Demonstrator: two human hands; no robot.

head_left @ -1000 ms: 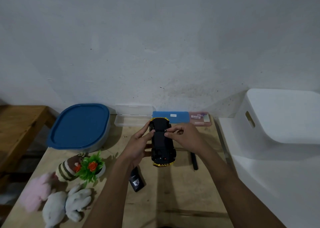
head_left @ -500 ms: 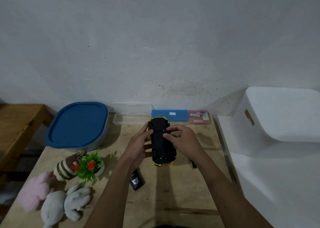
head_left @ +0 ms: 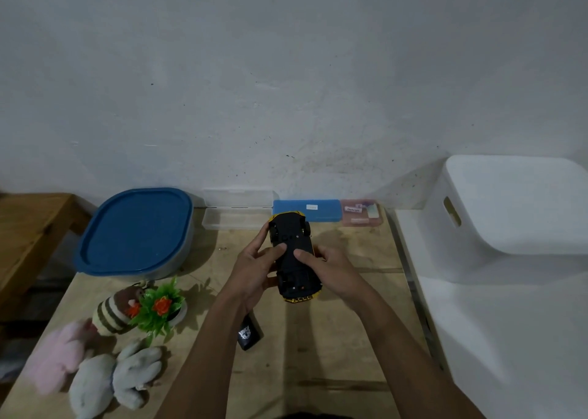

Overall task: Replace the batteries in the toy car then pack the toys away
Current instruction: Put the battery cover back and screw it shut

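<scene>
— Why is the toy car [head_left: 294, 253] belly-up?

— So its black underside faces the person. I'd guess the battery hatch is there. Both thumbs lie across that underside near its middle, as if to press or slide a cover. I can't make out whether any cover is off.

— Where is it, exactly?

— Lifted off the tabletop [head_left: 318, 355], over the far middle, lengthwise toward the wall, just short of the blue case [head_left: 305, 210] at the far edge.

— And the hands?

— The left hand [head_left: 254, 269] wraps one flank and the right hand [head_left: 331, 266] the other. Each grip is closed round the car, and the forearms come in from the near edge and converge.

— Anything else?

— A small black object [head_left: 249, 336] with a white logo lies under the left wrist, and I can't tell what it is. Plush toys [head_left: 117, 377] and a plastic plant [head_left: 159, 307] sit toward the near left corner. A blue-lidded tub [head_left: 133, 231] sits at the far left. A white bin [head_left: 509, 205] stands beyond the right edge, presumably for packing.
</scene>
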